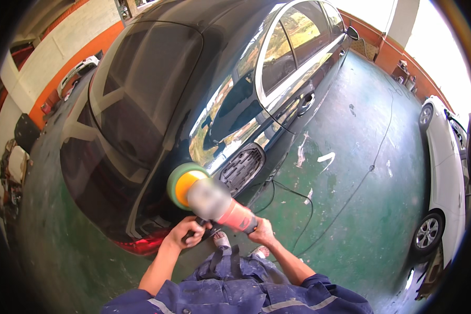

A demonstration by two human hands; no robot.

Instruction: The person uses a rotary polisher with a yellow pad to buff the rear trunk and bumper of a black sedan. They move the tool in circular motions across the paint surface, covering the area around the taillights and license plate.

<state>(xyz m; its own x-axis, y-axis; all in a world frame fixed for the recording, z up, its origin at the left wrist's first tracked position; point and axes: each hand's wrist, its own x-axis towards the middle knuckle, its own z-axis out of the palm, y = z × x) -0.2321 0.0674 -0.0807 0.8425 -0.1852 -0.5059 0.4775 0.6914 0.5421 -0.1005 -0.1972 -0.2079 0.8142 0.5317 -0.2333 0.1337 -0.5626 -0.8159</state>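
A red and grey car polisher (235, 215) is held between both my hands, its green and yellow pad (186, 184) at the rear side panel of a dark, glossy car (222, 112). Whether the pad presses on the paint or hovers just off it, I cannot tell. My left hand (188, 232) wraps round the black side handle. Round the rear end of the red body closes my right hand (262, 232). A black grille-like insert (243, 166) sits in the bodywork just right of the pad. Below the polisher is the car's red tail light (147, 245).
A black cable (311, 209) loops over the green floor (345, 157) on the right. Along the right edge stands a white car (445, 172). An orange and white wall (70, 57) with car parts (26, 133) beside it runs along the left.
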